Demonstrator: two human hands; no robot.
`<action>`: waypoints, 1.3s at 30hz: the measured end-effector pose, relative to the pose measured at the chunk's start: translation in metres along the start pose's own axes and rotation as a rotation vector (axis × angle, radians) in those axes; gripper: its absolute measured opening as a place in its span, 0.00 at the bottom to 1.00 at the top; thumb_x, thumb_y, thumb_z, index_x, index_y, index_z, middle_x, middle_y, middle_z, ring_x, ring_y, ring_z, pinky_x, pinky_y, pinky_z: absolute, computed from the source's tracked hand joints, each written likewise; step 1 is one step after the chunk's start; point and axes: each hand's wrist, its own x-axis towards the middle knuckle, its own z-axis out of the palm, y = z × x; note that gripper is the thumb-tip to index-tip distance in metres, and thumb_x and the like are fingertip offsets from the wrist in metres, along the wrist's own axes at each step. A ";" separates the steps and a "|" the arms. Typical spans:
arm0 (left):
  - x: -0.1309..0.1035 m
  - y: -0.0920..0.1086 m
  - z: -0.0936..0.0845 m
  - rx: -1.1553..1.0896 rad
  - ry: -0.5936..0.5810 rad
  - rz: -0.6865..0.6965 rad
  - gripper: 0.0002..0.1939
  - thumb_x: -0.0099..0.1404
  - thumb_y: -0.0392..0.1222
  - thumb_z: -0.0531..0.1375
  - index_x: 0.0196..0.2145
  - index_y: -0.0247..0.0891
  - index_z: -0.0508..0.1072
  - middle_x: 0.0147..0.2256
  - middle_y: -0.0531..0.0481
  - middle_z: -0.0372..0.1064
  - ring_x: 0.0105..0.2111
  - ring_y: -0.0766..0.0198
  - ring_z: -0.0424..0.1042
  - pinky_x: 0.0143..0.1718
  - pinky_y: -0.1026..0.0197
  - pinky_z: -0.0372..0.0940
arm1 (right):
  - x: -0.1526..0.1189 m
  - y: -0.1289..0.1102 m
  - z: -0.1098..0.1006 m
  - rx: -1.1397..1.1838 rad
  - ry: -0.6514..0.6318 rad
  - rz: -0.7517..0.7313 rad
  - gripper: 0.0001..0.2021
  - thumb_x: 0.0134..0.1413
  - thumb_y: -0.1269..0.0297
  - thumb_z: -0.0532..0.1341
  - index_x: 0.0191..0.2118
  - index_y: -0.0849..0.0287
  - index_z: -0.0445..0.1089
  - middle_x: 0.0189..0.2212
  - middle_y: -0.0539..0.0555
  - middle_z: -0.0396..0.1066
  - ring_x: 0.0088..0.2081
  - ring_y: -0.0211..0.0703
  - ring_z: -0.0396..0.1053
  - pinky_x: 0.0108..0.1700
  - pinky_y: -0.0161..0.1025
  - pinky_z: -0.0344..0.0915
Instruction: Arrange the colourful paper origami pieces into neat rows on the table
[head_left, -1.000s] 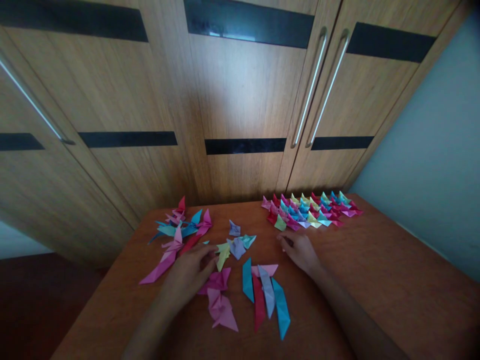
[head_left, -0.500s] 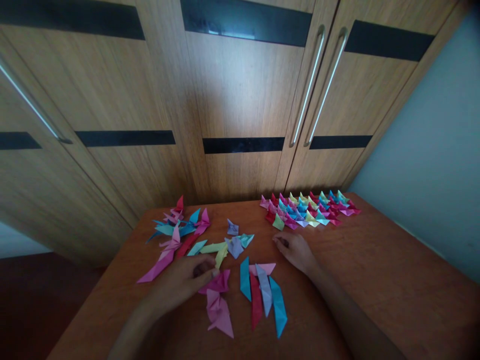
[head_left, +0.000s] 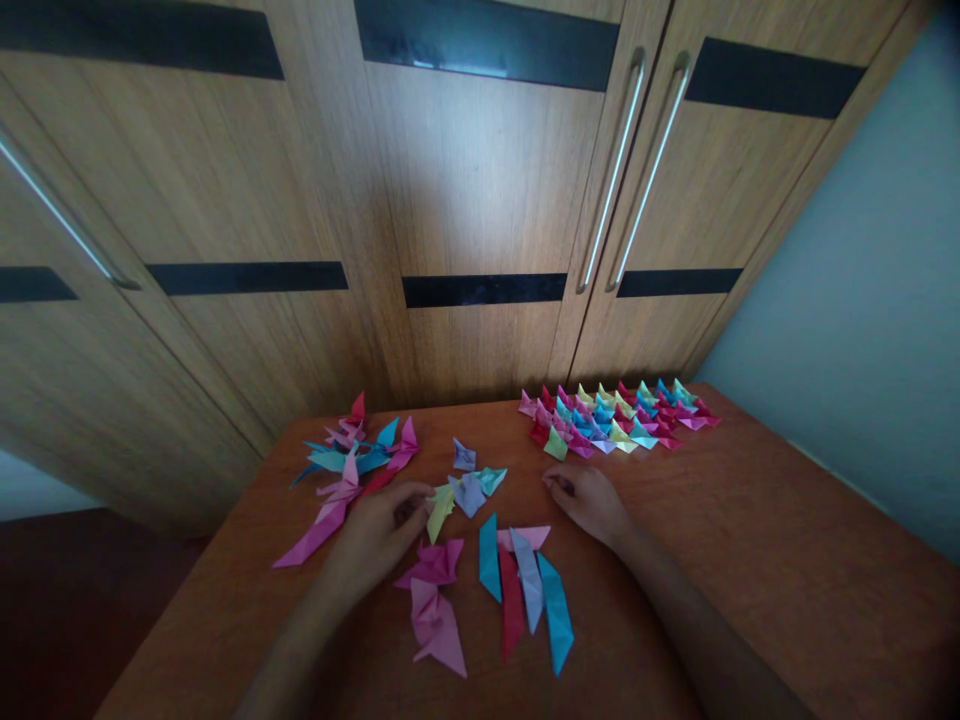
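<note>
My left hand point(head_left: 390, 525) is low over the table, fingers curled, its fingertips against or just beside a yellow-green folded paper piece point(head_left: 441, 512); what it grips is unclear. My right hand point(head_left: 586, 500) rests on the table with its fingers pinched together, contents hidden. Purple folded pieces point(head_left: 468, 494) and a mint one point(head_left: 491, 481) lie between the hands. Below my left hand are magenta point(head_left: 439, 562) and pink point(head_left: 437, 625) pieces. Flat folded strips in blue point(head_left: 556, 612), red point(head_left: 511, 602), lilac point(head_left: 529, 580) and pink lie front centre.
Rows of small colourful folded pieces point(head_left: 604, 422) stand at the table's back right. Larger pink, red and blue folded shapes point(head_left: 367, 458) lie at the back left. Wooden cabinet doors point(head_left: 487, 180) rise behind the table point(head_left: 720, 530), with a wall on the right.
My left hand has shifted slightly up and left, now covering the green pieces that lay beyond its fingers. My right hand has barely moved.
</note>
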 end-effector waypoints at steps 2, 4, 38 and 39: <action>0.015 0.001 0.002 0.080 0.104 0.052 0.12 0.63 0.43 0.52 0.39 0.41 0.73 0.37 0.50 0.75 0.37 0.59 0.73 0.39 0.60 0.65 | 0.000 0.000 0.000 -0.003 -0.001 0.000 0.11 0.57 0.63 0.53 0.37 0.55 0.73 0.28 0.51 0.74 0.30 0.41 0.70 0.32 0.33 0.58; 0.032 0.005 0.004 0.179 0.111 0.100 0.12 0.64 0.42 0.51 0.40 0.40 0.72 0.40 0.49 0.75 0.40 0.60 0.73 0.40 0.61 0.64 | 0.001 0.000 0.000 0.000 -0.001 0.004 0.11 0.57 0.64 0.53 0.37 0.55 0.73 0.28 0.51 0.74 0.30 0.41 0.69 0.32 0.33 0.58; 0.067 0.025 -0.003 0.345 0.148 0.218 0.10 0.64 0.39 0.52 0.37 0.39 0.74 0.37 0.48 0.75 0.38 0.60 0.72 0.40 0.60 0.63 | 0.000 -0.002 -0.002 -0.010 -0.011 0.012 0.10 0.57 0.65 0.54 0.38 0.54 0.73 0.30 0.50 0.74 0.33 0.41 0.70 0.35 0.33 0.60; 0.063 0.028 -0.006 0.335 0.194 0.224 0.10 0.64 0.40 0.52 0.38 0.39 0.73 0.38 0.48 0.75 0.38 0.60 0.72 0.41 0.60 0.64 | 0.000 -0.002 -0.003 -0.013 -0.010 0.011 0.10 0.57 0.65 0.54 0.38 0.55 0.73 0.30 0.51 0.74 0.33 0.41 0.70 0.35 0.34 0.60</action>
